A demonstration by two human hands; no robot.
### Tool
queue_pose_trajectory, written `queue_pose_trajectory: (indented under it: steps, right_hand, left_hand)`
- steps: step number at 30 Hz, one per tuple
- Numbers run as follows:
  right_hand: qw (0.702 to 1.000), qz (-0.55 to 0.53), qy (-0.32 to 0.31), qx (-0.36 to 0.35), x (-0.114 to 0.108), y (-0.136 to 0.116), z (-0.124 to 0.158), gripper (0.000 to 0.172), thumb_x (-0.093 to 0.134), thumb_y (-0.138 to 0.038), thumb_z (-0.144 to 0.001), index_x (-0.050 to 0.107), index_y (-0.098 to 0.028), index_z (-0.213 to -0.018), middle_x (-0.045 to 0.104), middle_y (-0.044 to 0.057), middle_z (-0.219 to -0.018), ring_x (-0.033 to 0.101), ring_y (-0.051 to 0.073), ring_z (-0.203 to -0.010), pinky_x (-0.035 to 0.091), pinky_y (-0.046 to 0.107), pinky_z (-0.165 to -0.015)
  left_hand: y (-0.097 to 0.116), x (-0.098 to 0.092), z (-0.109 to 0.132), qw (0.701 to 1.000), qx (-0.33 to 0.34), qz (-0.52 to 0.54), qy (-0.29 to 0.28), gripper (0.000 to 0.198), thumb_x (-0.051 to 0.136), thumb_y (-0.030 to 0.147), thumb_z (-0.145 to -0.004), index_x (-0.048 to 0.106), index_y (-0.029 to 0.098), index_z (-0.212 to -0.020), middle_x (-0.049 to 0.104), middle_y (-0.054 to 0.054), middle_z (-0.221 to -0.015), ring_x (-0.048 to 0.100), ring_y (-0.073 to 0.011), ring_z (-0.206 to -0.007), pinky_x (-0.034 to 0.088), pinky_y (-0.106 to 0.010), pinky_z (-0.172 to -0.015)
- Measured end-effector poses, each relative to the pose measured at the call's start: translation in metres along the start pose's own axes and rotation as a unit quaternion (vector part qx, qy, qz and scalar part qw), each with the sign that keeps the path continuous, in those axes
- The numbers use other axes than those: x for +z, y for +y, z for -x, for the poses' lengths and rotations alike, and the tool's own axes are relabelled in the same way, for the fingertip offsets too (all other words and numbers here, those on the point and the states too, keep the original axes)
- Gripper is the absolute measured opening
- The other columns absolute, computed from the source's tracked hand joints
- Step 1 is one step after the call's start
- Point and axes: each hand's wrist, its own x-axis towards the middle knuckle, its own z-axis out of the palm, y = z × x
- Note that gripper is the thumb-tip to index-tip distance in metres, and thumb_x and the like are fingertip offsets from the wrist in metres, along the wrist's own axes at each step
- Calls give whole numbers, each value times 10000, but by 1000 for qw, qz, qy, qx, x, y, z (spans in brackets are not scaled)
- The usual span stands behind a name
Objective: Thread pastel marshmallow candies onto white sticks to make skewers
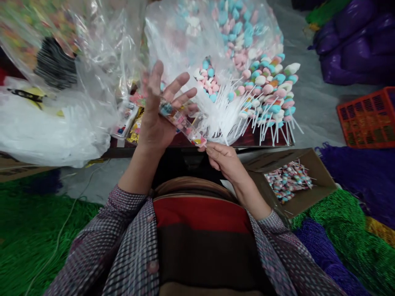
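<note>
My right hand [224, 159] pinches the lower end of a marshmallow stick in a clear printed wrapper [182, 123]. The wrapped stick slants up and left, across to the palm of my left hand [159, 117]. That hand is raised with its fingers spread; whether its palm touches the wrapper I cannot tell. Just beyond are a bundle of white sticks [226, 109] and a pile of bare marshmallow skewers [271, 88] in pink, blue, white and orange. Loose marshmallows [209, 80] lie in a clear plastic bag [173, 37] behind my left fingers.
A cardboard box [321, 176] at the right holds many wrapped marshmallow sticks. White plastic bags [55, 127] cover the table's left side, near printed packets [126, 119]. An orange crate [367, 119], purple bundles [354, 45] and green tinsel-like heaps [342, 218] surround the table.
</note>
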Motion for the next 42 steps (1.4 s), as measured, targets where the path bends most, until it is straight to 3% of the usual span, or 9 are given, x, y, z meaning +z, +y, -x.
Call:
queue_pose_trajectory:
  steps: [7,13,19,26,29,32,34,37,42]
  right_hand:
    - [942,308,32,-132,-2,-15,-6,355,566,-398,-985,623,-196,-698,603,-12,-649,544,108,-649,410,255,-654]
    - [968,242,23,-56,5,-15,-12,344,552,-419,-970,582,-199,-707,590,-33,-617,522,80,-528,396,235,-571]
    - [979,205,-1,-22,13,-22,-25,286,559,-373,-942,607,-185,-732,610,-19,-643,538,83,-540,392,234,-547]
    - [995,98,-26,-27,13,-10,-28,175,609,-304,-903,720,-170,-895,704,-9,-805,577,69,-632,478,232,-629]
    - [997,65,-38,7,9,-5,-20,335,673,-431,-907,762,-177,-1106,690,-37,-731,536,55,-557,443,209,-547]
    - [998,57,-13,15,7,-2,-15,444,670,-547,-919,773,-191,-1163,584,-78,-561,453,47,-454,342,195,-448]
    - [998,48,33,-7,8,-3,-14,456,669,-581,-916,769,-223,-1180,552,-90,-534,433,51,-435,325,196,-429]
    - [993,71,90,-26,11,-3,-15,469,655,-614,-918,759,-252,-1198,507,-102,-497,404,63,-411,328,207,-419]
    - [976,145,147,-64,14,-5,-12,450,623,-609,-944,762,-229,-1140,498,-85,-496,450,81,-443,356,229,-458]
  left_hand:
    - [-17,11,2,997,25,-66,17,258,644,532,-957,619,279,-997,683,29,-682,754,-181,-732,644,-357,-786]
    - [-29,12,7,982,113,-151,5,356,662,617,-937,723,288,-1058,575,65,-560,684,-133,-550,582,-276,-602]
    - [-33,9,16,944,229,-230,-64,251,575,419,-1043,752,305,-1178,603,63,-592,733,-105,-600,538,-194,-532]
    - [-43,2,14,980,150,-131,4,213,630,456,-1013,724,333,-1159,603,74,-568,695,-111,-557,486,-222,-482]
    - [-46,-9,-2,988,130,-60,56,279,680,511,-970,671,349,-1197,583,91,-562,588,-90,-484,475,-242,-484]
    - [-47,-14,-6,999,39,-25,11,466,655,698,-903,602,407,-1263,749,42,-901,674,-121,-728,578,-298,-648]
    - [-50,-10,3,1000,-16,-10,-15,587,650,786,-842,558,410,-1284,731,7,-1214,711,-175,-965,621,-362,-795]
    - [-59,-1,26,995,-25,-94,-27,696,725,774,-786,532,358,-1309,704,-42,-1226,722,-199,-1042,614,-358,-858]
    - [-69,-2,45,942,64,-329,-1,491,623,659,-934,586,272,-1234,735,-25,-950,708,-142,-816,561,-271,-738]
